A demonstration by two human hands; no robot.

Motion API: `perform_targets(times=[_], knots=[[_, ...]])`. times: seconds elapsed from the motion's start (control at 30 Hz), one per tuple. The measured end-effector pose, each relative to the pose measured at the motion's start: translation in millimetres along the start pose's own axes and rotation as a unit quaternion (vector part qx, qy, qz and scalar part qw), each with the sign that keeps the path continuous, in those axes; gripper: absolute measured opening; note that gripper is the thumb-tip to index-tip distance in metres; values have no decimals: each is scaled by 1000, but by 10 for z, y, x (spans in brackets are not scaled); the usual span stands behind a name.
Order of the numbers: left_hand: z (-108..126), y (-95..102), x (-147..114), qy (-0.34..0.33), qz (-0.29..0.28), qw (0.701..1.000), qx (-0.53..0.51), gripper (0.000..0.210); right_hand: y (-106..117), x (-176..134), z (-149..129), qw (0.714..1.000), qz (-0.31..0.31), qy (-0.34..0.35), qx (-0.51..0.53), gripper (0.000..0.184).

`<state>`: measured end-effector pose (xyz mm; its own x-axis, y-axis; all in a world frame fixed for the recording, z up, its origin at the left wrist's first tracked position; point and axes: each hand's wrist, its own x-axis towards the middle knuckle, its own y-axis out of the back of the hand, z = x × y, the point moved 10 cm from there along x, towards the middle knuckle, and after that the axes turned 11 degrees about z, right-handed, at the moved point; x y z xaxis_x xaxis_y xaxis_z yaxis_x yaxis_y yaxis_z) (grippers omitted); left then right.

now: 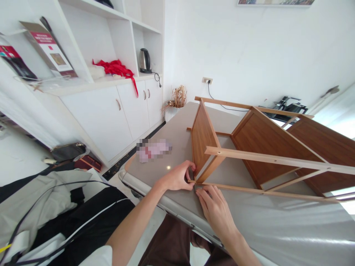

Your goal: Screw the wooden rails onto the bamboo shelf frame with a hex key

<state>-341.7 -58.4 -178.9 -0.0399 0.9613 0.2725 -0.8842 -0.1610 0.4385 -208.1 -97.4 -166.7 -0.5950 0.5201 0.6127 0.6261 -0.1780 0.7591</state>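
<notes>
A wooden shelf rack [205, 136] lies on its side on the grey tabletop, its brown panels standing on edge between long pale rails. My left hand [179, 177] curls around the end of the lower rail, with thumb and fingers closed at the corner where the end panel meets it. Right beside it, my right hand [213, 201] has its fingertips pinched together against the same corner. A small dark grey piece [198, 187] shows at those fingertips, too small to name. The palm sides of the right fingers are hidden.
The grey table [172, 129] has a blurred pinkish packet [154, 150] to the left of the rack. White cabinets [100, 111] with an electric kettle [144, 61] and red ribbon [116, 68] line the left wall. Clothes and cables [55, 207] lie at lower left.
</notes>
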Motion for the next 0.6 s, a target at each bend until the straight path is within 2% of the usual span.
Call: perform_targets(times=[0.13, 0.3, 0.5, 0.6], knots=[[-3, -1, 1, 3, 1, 1000, 6, 49, 14, 15, -15, 1000, 9, -16, -9, 18], [-10, -5, 2, 6, -1, 1000, 5, 50, 34, 10, 120, 994, 28, -77, 77, 15], [-13, -8, 9, 2, -3, 1000, -5, 49, -14, 31, 86, 997, -24, -24, 66, 18], [-14, -9, 11, -3, -3, 1000, -8, 47, -4, 31, 65, 997, -28, -21, 65, 18]])
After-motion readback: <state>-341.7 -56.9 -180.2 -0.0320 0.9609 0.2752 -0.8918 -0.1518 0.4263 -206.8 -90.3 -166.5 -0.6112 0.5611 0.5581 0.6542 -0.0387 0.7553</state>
